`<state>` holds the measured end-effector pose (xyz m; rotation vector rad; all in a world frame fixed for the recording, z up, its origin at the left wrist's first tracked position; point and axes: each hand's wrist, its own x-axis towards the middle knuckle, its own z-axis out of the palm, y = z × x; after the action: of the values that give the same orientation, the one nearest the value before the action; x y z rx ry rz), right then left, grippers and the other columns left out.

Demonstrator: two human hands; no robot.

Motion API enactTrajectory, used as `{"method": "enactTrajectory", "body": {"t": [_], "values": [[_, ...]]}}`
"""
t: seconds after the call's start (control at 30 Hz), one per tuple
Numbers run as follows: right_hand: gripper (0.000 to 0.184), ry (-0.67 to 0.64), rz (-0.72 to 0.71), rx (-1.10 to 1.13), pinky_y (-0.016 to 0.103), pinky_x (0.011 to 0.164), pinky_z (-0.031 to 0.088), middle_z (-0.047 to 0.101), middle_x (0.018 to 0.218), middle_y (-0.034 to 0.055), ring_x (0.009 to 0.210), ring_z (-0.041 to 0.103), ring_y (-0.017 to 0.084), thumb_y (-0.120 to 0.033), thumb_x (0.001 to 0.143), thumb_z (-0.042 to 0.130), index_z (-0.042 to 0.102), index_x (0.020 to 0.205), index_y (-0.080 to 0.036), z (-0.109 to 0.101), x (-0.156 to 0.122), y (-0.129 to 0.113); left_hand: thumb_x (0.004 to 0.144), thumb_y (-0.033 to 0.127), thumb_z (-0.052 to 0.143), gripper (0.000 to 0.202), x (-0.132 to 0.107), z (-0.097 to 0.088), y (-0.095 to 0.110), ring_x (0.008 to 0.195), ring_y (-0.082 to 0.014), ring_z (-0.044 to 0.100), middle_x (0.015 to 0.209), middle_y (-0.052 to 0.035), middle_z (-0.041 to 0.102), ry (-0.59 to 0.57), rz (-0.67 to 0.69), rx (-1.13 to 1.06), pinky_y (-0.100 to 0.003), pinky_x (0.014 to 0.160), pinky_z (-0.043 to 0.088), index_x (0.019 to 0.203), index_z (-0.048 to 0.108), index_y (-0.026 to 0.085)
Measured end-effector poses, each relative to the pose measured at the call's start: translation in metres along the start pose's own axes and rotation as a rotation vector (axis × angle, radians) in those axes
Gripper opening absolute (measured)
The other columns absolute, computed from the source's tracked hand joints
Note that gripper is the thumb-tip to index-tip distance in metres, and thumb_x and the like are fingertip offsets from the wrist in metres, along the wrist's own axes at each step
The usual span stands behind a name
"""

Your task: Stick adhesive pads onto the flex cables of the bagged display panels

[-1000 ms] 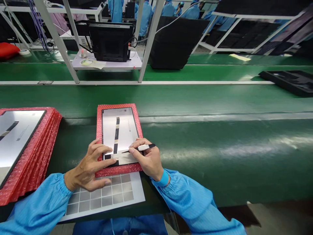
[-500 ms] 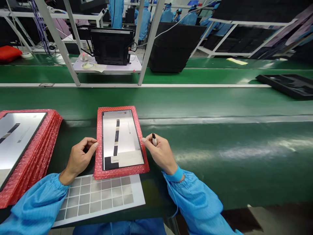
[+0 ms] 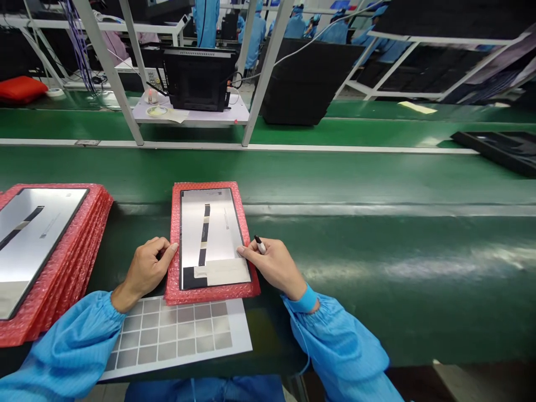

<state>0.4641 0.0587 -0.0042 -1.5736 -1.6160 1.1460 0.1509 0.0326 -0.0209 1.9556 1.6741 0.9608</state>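
Observation:
A display panel (image 3: 224, 234) with a silvery back and a black ribbon strip lies on a red bubble-wrap sheet (image 3: 213, 291) in front of me. My left hand (image 3: 149, 268) is closed at the sheet's left edge, thumb on top and the other fingers curled. Between the fingers of my right hand (image 3: 276, 265) is a black-and-white marker pen (image 3: 260, 244), its dark end pointing up and left. That hand's thumb rests on the panel's right edge. Partly under the bubble wrap lies a white sheet of grey square labels (image 3: 176, 335).
At left stands a stack of red bubble wrap (image 3: 90, 240) with another panel (image 3: 37, 240) on top. The bench (image 3: 377, 251) is green. Beyond it are a white rail (image 3: 335, 149), a monitor (image 3: 200, 78), black trays (image 3: 310, 84) and people in blue at the back.
My right hand has shifted left, its thumb moving from the bubble-wrap edge onto the panel's edge. The pen has tilted left. The whole view has shifted slightly.

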Motion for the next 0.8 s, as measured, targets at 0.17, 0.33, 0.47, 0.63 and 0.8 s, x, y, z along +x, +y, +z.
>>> {"method": "enactTrajectory", "body": {"t": [0.17,0.33,0.47,0.63,0.8], "values": [[0.048,-0.038,0.001,0.035,0.028,0.056,0.027,0.035,0.06,-0.0052,0.06,0.031,0.013,-0.055,0.082,0.068,0.041,0.06,-0.022,0.0,-0.003,-0.008,0.101,0.039,0.049,0.043,0.001,0.001,0.001,0.058,-0.0134,0.045,0.058,0.0033,0.047,-0.002,0.054,0.057,-0.029,0.066,0.037,0.062,0.048,0.021],[0.047,-0.073,-0.028,-0.003,0.028,0.056,0.025,0.031,0.061,-0.0051,0.061,0.029,0.013,-0.053,0.085,0.063,0.037,0.06,-0.023,0.001,-0.004,-0.008,0.1,0.035,0.05,0.043,0.001,0.003,0.002,0.055,-0.0141,0.042,0.055,0.0035,0.044,0.026,0.102,0.099,-0.029,0.063,0.036,0.06,0.044,0.022],[0.047,-0.083,-0.048,-0.067,0.028,0.056,0.023,0.028,0.062,-0.0051,0.062,0.027,0.013,-0.051,0.087,0.06,0.033,0.061,-0.023,0.001,-0.003,-0.006,0.099,0.033,0.052,0.042,0.0,0.006,0.001,0.053,-0.0145,0.041,0.053,0.0031,0.042,0.062,0.131,0.109,-0.03,0.06,0.033,0.059,0.042,0.023],[0.045,-0.096,-0.108,-0.149,0.029,0.057,0.023,0.027,0.063,-0.005,0.062,0.026,0.013,-0.047,0.088,0.056,0.028,0.062,-0.024,0.002,-0.002,-0.007,0.096,0.035,0.055,0.043,0.001,0.006,0.002,0.052,-0.0139,0.038,0.053,0.0028,0.042,0.092,0.139,0.074,-0.03,0.058,0.031,0.058,0.042,0.023],[0.04,-0.083,-0.162,-0.164,0.029,0.058,0.024,0.031,0.062,-0.0048,0.061,0.029,0.014,-0.044,0.088,0.053,0.03,0.062,-0.024,0.006,0.0,-0.003,0.093,0.039,0.059,0.042,0.006,-0.001,0.01,0.052,-0.0121,0.037,0.055,0.003,0.044,0.097,0.106,-0.021,-0.03,0.057,0.03,0.057,0.047,0.021]]}}
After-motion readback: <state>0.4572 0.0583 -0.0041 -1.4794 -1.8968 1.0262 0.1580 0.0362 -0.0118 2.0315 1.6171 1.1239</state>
